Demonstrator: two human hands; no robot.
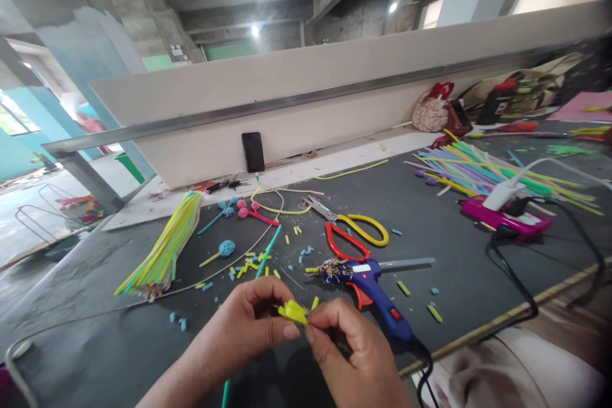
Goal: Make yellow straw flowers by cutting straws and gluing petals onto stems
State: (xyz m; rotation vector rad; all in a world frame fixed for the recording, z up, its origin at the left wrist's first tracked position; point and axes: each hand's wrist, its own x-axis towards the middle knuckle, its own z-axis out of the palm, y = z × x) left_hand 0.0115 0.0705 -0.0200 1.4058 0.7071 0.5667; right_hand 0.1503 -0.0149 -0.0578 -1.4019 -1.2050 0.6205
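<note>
In the lower middle, my left hand [253,319] pinches a small yellow cluster of chenille-stem pieces [292,312] between thumb and fingers. My right hand [351,347] presses its thumb and forefinger together at the right side of that cluster. A teal chenille stem [269,251] runs behind my left hand and shows again below it; whether the hand grips it, I cannot tell. Just beyond my right hand lies a blue hot glue gun [377,299], its nozzle crusted with debris. Red-and-yellow-handled scissors [351,229] rest behind it, blades apart. Cut yellow bits [251,264] are scattered nearby.
A bundle of yellow-green chenille stems [165,242] lies left, near blue [227,248] and pink pompom stems [255,209]. Several coloured stems [478,169] and a magenta power strip [507,217] with cords lie right. A phone [253,152] leans on the partition [310,121].
</note>
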